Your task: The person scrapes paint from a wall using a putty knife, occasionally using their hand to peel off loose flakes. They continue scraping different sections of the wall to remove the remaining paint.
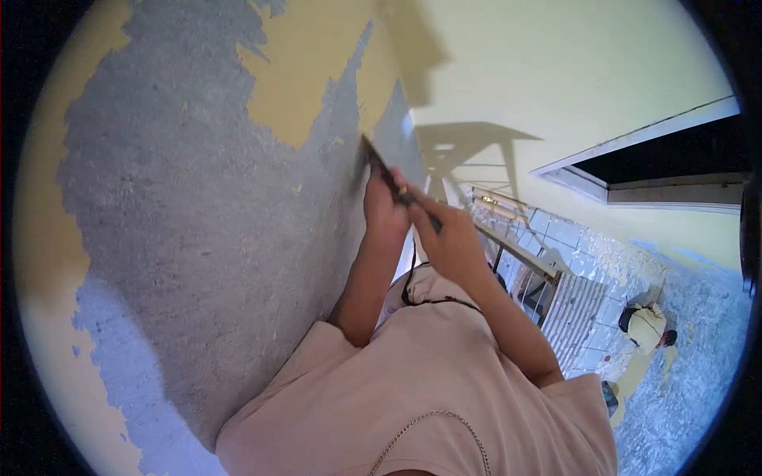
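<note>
A scraper (378, 157) with a dark blade and handle has its tip against the wall, at the edge between yellow paint (295, 71) and bare grey surface (198, 206). My left hand (382, 205) is closed around the blade end of the tool, close to the wall. Just below and to the right, my right hand (446, 238) grips the handle, whose dark end shows beside the thumb. Jagged strips of yellow remain on the wall above the blade.
At right, far below, are a metal and wood scaffold (516, 254), a corrugated panel (573, 308) and a tiled floor (562, 232). A person (647, 327) in light clothing is near a patchy wall. A dark window opening (675, 159) is at upper right.
</note>
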Tool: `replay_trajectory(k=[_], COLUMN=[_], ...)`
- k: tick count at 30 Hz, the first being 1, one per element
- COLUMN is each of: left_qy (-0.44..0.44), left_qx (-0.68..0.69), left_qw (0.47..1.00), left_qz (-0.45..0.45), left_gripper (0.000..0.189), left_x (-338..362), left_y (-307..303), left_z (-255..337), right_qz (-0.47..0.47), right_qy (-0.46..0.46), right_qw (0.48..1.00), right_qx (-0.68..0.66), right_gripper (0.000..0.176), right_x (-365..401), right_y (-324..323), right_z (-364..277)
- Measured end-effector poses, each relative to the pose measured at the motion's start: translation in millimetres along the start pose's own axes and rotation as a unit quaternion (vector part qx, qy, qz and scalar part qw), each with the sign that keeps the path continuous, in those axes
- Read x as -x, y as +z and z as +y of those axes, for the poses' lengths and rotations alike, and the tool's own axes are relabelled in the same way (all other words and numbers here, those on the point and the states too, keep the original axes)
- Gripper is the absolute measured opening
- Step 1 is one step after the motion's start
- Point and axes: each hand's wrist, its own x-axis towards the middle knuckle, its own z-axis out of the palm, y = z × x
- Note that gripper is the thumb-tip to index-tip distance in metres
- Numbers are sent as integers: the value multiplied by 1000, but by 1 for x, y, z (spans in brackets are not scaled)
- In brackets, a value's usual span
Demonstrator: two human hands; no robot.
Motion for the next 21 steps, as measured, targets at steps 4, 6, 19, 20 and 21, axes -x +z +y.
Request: replay_trajectory(k=[4,6,19,20,21], left_qy=[-50,-84,-72,-22,27], left_qx=[120,88,108,29,-52], left_qw=[991,992,989,999,997], left_qz=[39,35,73,15,-39], left_gripper=[20,23,26,26,27], left_x=[19,0,11,-5,-17], left_y=[12,10,17,4,-4], left_z=[11,7,12,5,1], right_qz=[-45,-34,-25,-18,-20], right_qy=[15,68,31,34,37], right_qw=[999,997,999,998,998], right_qx=[17,1,15,49,47], right_gripper=[33,33,34,33,33], right_x=[16,6,11,4,-3], right_y=[-7,-7,-4,-1,0], right_z=[-9,-5,-16,-14,-12])
